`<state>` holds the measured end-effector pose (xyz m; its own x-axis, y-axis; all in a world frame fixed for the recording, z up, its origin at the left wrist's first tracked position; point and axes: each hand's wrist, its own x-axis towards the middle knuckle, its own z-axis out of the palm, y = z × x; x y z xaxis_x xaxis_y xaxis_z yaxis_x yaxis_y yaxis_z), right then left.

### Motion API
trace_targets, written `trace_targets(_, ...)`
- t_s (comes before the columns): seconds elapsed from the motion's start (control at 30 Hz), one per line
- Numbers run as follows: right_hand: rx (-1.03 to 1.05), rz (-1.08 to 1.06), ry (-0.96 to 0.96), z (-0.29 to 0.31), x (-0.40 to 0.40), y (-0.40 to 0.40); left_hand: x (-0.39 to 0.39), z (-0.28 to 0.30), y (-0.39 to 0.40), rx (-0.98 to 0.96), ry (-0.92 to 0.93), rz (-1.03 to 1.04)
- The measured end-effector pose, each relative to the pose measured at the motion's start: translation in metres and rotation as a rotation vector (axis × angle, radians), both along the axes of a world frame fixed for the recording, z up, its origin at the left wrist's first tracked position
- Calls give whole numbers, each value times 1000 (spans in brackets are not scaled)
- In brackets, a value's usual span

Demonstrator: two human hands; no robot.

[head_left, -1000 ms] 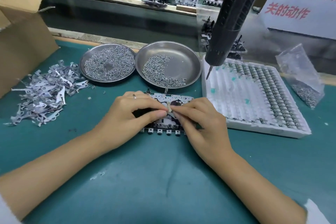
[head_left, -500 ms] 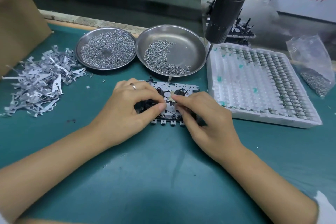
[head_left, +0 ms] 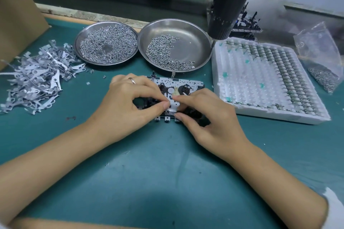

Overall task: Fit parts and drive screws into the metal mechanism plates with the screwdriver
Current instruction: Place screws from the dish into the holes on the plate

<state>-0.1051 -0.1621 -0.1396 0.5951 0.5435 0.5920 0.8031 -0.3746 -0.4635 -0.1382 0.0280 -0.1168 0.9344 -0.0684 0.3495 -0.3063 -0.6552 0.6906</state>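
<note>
Hands, both ours: left hand and right hand lay on the mechanism plate, thumb and forefinger of each pinched together at the plate's middle over what we took for a small part; the part itself was too hidden to name. The plate sat flat on the green mat, just in front of the two steel dishes.

Stock, largest first:
- Foam tray, to the right of the plate, its right rows filled with small metal parts, its left rows mostly bare.
- Cardboard box, far left.
- Electric screwdriver, hanging above the bench between right dish and tray, in nobody's grip.
- Heap of stamped levers, left of the plate.
- Left dish, well covered with what looked like small springs.
- Right dish, a band of screws across its left half and front.
- Plastic bag, far right, small hardware in its bottom corner.

Progress, as we judged it: black wheels and a white disc already stood on the plate, so some fitting was done. The fitting step was in hand. With the driver unheld, screw driving for this part remained ahead. We could not count screws already in.
</note>
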Motion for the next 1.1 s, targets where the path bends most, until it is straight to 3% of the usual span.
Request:
trace_targets(0.17,-8,-14,-22,-1,0,0,-3,-2,-4,8,13,92)
trace_targets(0.4,-23,-31,-53,-3,-2,1,-1,1,-3,-93,51,-1)
trace_targets(0.63,142,-104,84,1,-2,-2,4,-2,2,-136,78,-41)
trace_targets(0.87,86,-89,63,1,-3,-1,6,-3,5,-152,104,-74)
trace_targets(1.1,-119,-114,-115,-2,-6,2,8,-6,6,-195,133,-73)
